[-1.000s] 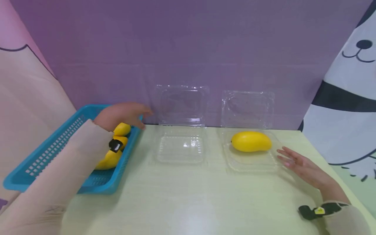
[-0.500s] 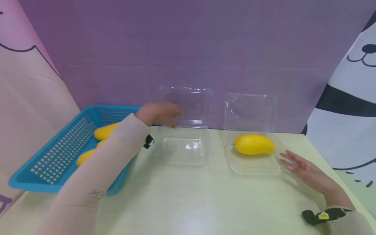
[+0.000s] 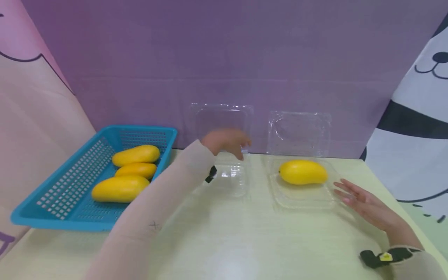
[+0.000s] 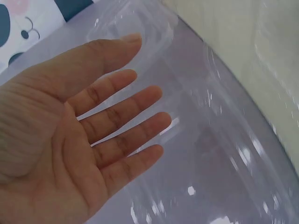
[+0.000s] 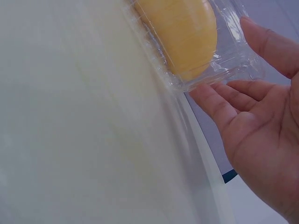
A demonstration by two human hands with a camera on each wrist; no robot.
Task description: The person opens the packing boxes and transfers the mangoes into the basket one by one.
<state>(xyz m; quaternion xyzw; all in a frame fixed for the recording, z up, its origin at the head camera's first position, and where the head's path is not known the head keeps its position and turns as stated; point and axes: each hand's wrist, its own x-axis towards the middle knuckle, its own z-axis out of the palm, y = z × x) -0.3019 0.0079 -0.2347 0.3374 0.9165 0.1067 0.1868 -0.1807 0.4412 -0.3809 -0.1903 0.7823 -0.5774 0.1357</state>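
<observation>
My left hand [image 3: 227,140] hovers over the left clear plastic clamshell box [image 3: 231,190], in front of its upright lid. In the left wrist view its fingers [image 4: 126,137] are spread and hold nothing. On the right, a yellow mango [image 3: 303,172] lies in the base of a second clear clamshell box [image 3: 297,202], whose lid [image 3: 299,134] stands raised against the backdrop. My right hand [image 3: 371,210] is at that box's right side, fingers extended. In the right wrist view its fingertips [image 5: 201,91] are at the box's edge; whether they touch it I cannot tell.
A blue plastic basket [image 3: 70,223] stands at the left with 3 yellow mangoes [image 3: 120,188] inside. A purple backdrop [image 3: 224,50] rises behind the table [image 3: 224,237]. Printed cloths hang at both sides, the right one [image 3: 416,120] with a panda-like face.
My left hand has moved right, from above the blue basket to over the left clamshell box, uncovering the mangoes in the basket. The right hand has stayed beside its box.
</observation>
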